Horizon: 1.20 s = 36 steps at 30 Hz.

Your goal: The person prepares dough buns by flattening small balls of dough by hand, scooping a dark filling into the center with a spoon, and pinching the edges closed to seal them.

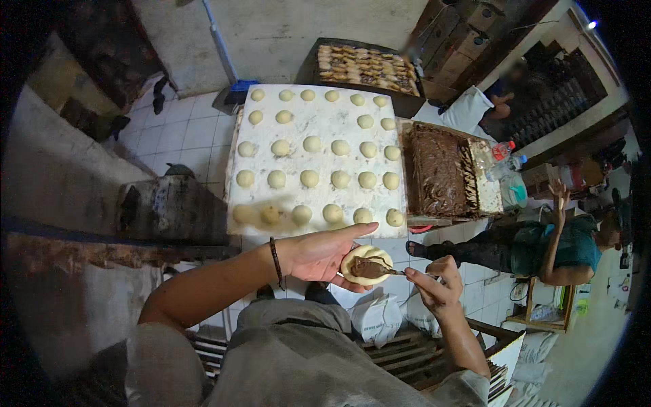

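Note:
My left hand (324, 256) is palm up, with its fingers under a flattened round of dough (347, 263) and its thumb stretched out. Brown chocolate-like filling (368, 266) lies on the middle of that round. My right hand (437, 286) pinches the handle of a spoon (395, 273), whose end is down in the filling. Just beyond my hands, rows of pale dough balls (309, 178) rest on a floured white board (261, 193). To the board's right lies a big slab of brown filling (434, 169), its right side ridged.
At the back stands a dark tray (413, 103) of striped baked pieces. Bottles (507, 166) stand right of the filling. A person in a green top (569, 247) is on the right, one hand raised. White sacks (376, 319) lie below my hands. A blue-handled broom (220, 44) leans behind.

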{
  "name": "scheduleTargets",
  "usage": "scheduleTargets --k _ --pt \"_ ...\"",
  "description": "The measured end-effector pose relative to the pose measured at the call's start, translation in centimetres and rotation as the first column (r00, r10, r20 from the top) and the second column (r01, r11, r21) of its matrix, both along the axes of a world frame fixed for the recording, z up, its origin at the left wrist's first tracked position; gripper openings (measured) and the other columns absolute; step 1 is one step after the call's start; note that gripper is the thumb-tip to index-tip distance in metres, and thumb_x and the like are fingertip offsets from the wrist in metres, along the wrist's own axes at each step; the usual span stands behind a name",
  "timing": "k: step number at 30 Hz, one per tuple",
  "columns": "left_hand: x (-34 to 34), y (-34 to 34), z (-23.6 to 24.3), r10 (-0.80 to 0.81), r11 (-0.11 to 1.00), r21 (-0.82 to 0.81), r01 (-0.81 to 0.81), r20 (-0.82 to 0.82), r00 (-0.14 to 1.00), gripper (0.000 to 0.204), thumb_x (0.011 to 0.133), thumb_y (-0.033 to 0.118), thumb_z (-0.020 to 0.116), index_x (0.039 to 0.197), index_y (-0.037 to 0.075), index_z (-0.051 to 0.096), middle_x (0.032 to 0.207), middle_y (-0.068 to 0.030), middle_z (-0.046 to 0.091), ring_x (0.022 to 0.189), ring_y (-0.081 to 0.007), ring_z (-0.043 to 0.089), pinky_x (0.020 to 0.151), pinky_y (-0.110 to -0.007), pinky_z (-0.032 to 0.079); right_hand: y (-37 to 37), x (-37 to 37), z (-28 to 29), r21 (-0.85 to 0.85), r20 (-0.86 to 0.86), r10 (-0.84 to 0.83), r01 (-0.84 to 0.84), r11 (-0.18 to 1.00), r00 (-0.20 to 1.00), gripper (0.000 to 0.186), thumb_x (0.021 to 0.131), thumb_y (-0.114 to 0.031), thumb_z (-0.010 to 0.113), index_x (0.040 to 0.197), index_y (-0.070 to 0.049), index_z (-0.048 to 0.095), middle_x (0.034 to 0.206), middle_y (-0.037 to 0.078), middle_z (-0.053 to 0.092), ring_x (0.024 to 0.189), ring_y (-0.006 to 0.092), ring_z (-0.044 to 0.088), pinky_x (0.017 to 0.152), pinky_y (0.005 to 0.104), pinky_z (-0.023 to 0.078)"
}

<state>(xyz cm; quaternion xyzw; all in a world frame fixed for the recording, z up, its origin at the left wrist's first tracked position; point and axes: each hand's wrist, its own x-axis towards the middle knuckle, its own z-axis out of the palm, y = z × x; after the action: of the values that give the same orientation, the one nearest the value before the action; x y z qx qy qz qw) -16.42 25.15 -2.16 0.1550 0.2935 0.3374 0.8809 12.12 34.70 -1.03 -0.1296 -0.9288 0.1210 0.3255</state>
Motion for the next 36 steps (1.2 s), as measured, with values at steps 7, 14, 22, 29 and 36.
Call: scheduleTargets --k 7,14,22,29,36 --pt "0.0 -1.7 -2.6 0.154 0.983 0.108 -0.148 -0.042 0.987 0.058 0.108 0.063 0.043 0.124 0.011 0.063 0.115 -0.0017 0.069 0.095 -0.0111 0.063 0.080 -0.029 0.053 1.0 1.6 -0.4 0.010 0.136 0.078 -0.080 0.997 0.988 0.035 0.069 -0.008 0.091 0.102 -0.017 0.085 0.081 0.002 0.054 0.072 0.0198 0.052 0.061 0.0332 0.041" --pt "-0.2 -0.9 -6.4 0.515 0.856 0.067 -0.513 -0.030 0.856 0.065 0.109 0.064 0.039 0.146 0.011 0.049 0.137 -0.0084 0.061 0.125 -0.0210 0.062 0.111 -0.041 0.049 9.0 2.1 -3.0 -0.074 0.211 -0.411 0.434 0.898 0.887 0.014 0.091 -0.005 0.076 0.105 -0.005 0.078 0.084 0.012 0.060 0.073 0.0301 0.060 0.064 0.0370 0.048" --pt "1.6 -5.2 -7.3 0.638 0.722 0.442 -0.532 -0.130 0.759 0.068 0.113 0.056 0.033 0.155 0.003 0.038 0.151 -0.0129 0.051 0.141 -0.0243 0.050 0.123 -0.046 0.038 14.3 3.1 -19.3 0.185 0.509 -0.714 0.749 0.637 0.481 0.027 0.093 -0.021 0.073 0.114 -0.004 0.074 0.115 0.018 0.067 0.110 0.0399 0.063 0.092 0.0479 0.052" --pt "0.0 -12.5 -7.0 0.656 0.734 0.209 -0.646 0.027 0.754 0.055 0.114 0.048 0.037 0.148 0.006 0.047 0.142 -0.0091 0.057 0.135 -0.0209 0.054 0.119 -0.041 0.042 -10.3 -9.4 -7.2 -0.895 0.112 0.083 0.064 0.441 0.990 0.070 0.091 0.003 0.073 0.156 -0.007 0.049 0.134 0.008 0.061 0.121 0.0187 0.061 0.095 0.0333 0.055" --pt "-1.9 -23.4 -9.2 0.645 0.734 0.198 -0.649 0.096 0.758 0.047 0.108 0.047 0.052 0.140 0.012 0.051 0.128 -0.0022 0.057 0.125 -0.0158 0.055 0.115 -0.034 0.040 -24.0 -13.3 -4.3 -0.506 0.100 0.014 0.039 0.862 0.995 0.056 0.089 0.003 0.076 0.143 -0.003 0.062 0.123 0.015 0.067 0.108 0.0256 0.068 0.090 0.0337 0.057"
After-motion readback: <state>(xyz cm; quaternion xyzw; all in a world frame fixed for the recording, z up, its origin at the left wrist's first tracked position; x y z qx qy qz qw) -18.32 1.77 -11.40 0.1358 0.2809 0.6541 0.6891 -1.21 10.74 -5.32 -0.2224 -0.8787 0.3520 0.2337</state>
